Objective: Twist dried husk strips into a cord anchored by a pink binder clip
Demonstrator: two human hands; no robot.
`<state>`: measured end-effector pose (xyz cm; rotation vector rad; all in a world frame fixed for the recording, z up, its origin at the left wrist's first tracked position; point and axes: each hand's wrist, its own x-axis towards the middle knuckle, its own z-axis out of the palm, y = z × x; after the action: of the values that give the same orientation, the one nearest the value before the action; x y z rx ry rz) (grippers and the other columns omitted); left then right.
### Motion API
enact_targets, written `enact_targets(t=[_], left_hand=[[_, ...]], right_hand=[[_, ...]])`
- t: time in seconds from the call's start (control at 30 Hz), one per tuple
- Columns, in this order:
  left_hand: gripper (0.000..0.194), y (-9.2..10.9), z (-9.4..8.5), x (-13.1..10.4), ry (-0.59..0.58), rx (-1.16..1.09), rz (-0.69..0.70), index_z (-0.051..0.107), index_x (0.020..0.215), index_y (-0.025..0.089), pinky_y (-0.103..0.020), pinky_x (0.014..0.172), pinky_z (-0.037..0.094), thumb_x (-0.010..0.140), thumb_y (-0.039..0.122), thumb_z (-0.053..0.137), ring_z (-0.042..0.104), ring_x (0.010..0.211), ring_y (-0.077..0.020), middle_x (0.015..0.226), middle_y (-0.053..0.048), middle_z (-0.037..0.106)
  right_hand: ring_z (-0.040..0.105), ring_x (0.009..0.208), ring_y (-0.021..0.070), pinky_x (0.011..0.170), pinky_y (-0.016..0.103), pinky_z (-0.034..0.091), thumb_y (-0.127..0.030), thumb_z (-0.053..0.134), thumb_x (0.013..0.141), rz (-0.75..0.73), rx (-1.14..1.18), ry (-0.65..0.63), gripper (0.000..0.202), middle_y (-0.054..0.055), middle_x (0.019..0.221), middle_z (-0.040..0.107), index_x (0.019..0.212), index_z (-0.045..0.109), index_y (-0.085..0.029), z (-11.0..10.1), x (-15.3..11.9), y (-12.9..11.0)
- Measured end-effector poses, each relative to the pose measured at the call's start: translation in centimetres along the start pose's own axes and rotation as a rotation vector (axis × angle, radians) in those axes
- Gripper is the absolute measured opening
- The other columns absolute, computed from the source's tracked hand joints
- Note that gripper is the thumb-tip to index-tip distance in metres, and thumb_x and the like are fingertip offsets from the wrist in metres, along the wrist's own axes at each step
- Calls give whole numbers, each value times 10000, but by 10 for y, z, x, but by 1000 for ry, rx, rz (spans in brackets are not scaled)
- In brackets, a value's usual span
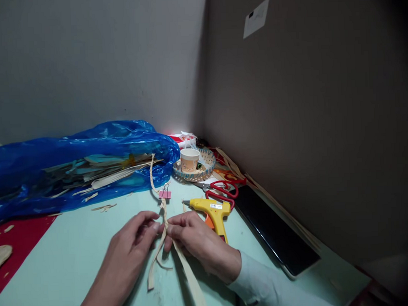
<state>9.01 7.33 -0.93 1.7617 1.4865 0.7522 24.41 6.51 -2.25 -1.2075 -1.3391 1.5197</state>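
A narrow braid [164, 210] of pale, flat plant-like strips runs toward me from a pink binder clip [165, 194]. My right hand [198, 240] pinches the braid at its lower end, thumb and fingers closed on it. My left hand [135, 242] comes from the other side, its fingers curled and their tips at the braid's left edge; part of their grip is hidden. Below the fingers the loose strips spread apart: a short strip [153, 266] hangs to the left, a wide long strip [191, 278] toward me. Beyond the clip a thin braided tail [151, 172] curves upward.
Right of my hands lie a yellow glue gun [212, 207], red-handled scissors [223, 189] and a black-screened tablet [273, 231]. Behind stand a paper cup [190, 160] in a woven basket [209, 161] and a blue plastic bag [90, 143] with strips. Walls enclose the back and right.
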Motion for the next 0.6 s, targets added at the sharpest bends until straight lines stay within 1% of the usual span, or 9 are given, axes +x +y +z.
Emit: enact_targets(t=[0.07,0.1,0.13,0.2,0.27,0.33,0.43,0.53,0.6], left_hand=[[253,-6,5,8,-185,-281,-69,571,880,204,-241,583,439,784,438,575,564,592,-147,650,14,632],[263,-8,8,10,-256,-392,-123,555,864,200,-207,483,381,776,445,587,488,490,-110,593,30,600],[274,-10,11,11,-303,-476,-175,540,850,196,-181,413,292,770,451,599,385,417,-75,548,47,564],[310,-13,15,10,-333,-574,-263,523,867,192,-165,369,134,758,465,625,208,378,-36,505,75,511],[346,-13,17,8,-325,-622,-303,523,917,195,-168,364,98,737,460,653,136,385,-31,476,108,441],[369,-12,17,6,-293,-634,-333,537,943,200,-175,357,95,714,455,671,113,382,-35,452,136,355],[314,-13,18,4,-228,-532,-365,579,783,187,-187,366,78,678,466,679,132,371,-35,429,128,315],[342,-16,20,5,-169,-369,-281,536,531,167,-194,389,123,704,441,648,227,392,-48,430,76,380],[357,-18,21,4,-141,-342,-191,542,487,158,-189,438,226,734,403,623,345,463,-75,480,39,465]], right_hand=[[322,450,84,561,208,324,-173,457,835,-17,39,-46,305,-32,494,513,570,605,-148,1,0,2],[330,450,85,568,207,332,-167,443,844,-31,35,-64,312,-35,493,508,574,597,-150,0,0,2],[363,463,88,584,205,346,-164,434,853,-52,7,-76,320,-33,497,511,575,591,-152,0,0,1],[478,542,103,637,202,377,-158,427,868,-113,-117,-88,324,-18,529,551,592,596,-152,-2,-2,-2],[568,653,128,680,215,388,-157,406,888,-185,-334,-80,314,12,606,625,664,627,-151,-3,-6,-6],[595,689,160,636,245,369,-147,389,888,-208,-651,-14,288,51,690,672,772,653,-155,-3,-12,-10],[586,647,202,534,285,272,-155,408,863,-177,-1091,114,251,101,734,674,845,658,-157,-1,-20,-15],[580,618,207,516,298,240,-174,405,870,-173,-1196,130,245,95,691,652,803,641,-173,3,-27,-19],[586,637,210,523,296,261,-159,390,875,-172,-1187,134,253,84,678,636,807,632,-184,8,-32,-22]])
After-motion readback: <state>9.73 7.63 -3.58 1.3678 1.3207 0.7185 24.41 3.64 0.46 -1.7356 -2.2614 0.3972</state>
